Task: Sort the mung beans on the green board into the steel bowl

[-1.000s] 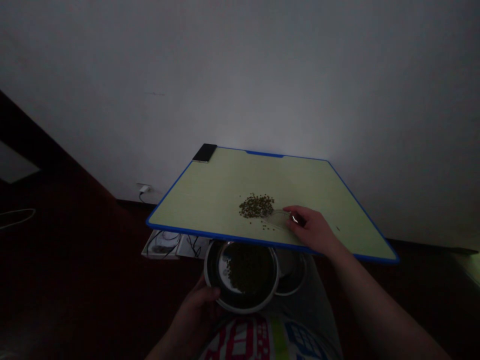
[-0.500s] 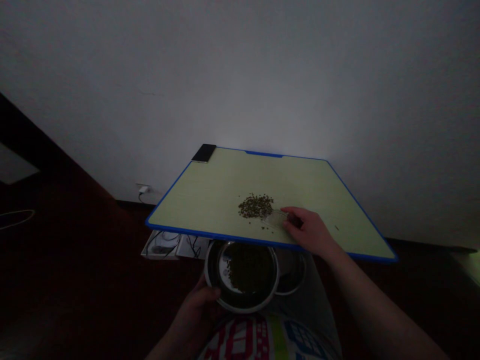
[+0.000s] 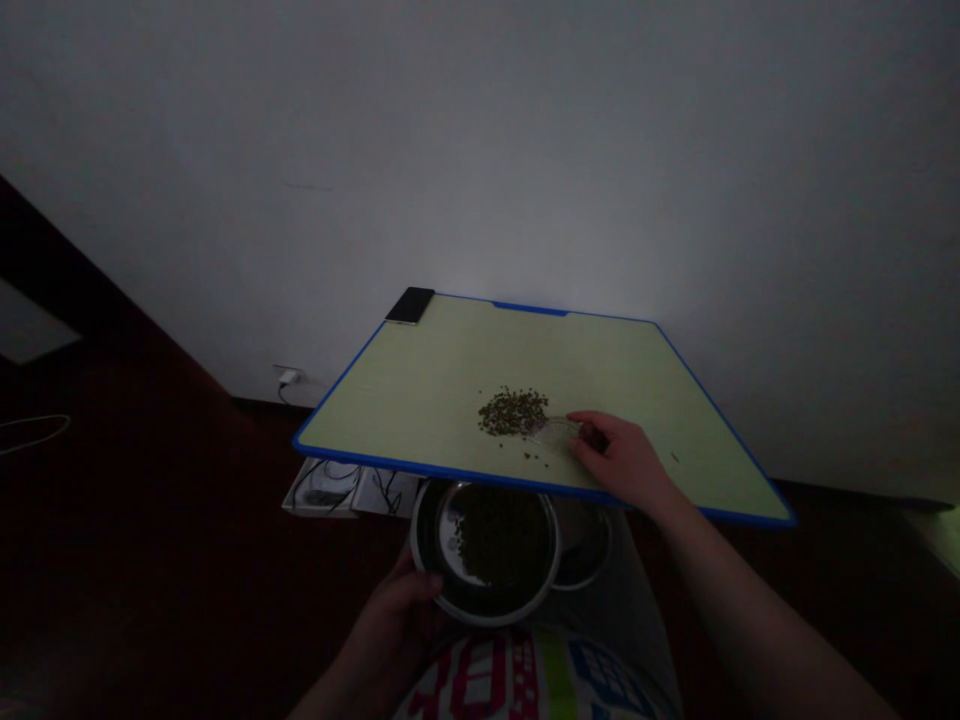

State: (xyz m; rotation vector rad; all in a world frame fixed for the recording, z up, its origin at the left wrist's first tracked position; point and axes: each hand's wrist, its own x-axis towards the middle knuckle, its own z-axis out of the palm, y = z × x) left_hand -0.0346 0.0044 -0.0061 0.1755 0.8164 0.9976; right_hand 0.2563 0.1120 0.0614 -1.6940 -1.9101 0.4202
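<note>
My right hand [image 3: 628, 462] is closed around the dark handle of a metal spoon [image 3: 555, 421], low over the pale table top [image 3: 592, 360]. The spoon's far end meets the right side of a loose pile of small brown pellets [image 3: 510, 412]. Several stray pellets lie just in front of the pile. Below the table's near edge, my left hand [image 3: 401, 605] grips a round metal bowl [image 3: 450, 545] by its left rim, thumb over the edge. Dark pellets cover much of the bowl's bottom. Shadow hides most of my left fingers.
A second metal container [image 3: 589, 560] sits to the right behind the bowl, partly hidden. On the table's far left corner lies a black phone [image 3: 410, 305]. White boxes with cables [image 3: 328, 488] stand under the left edge. The wall [image 3: 480, 150] rises behind the table.
My right hand has shifted very slightly with the spoon, whose end stays at the pile. The view has moved a little. My left hand and the bowl stay in place.
</note>
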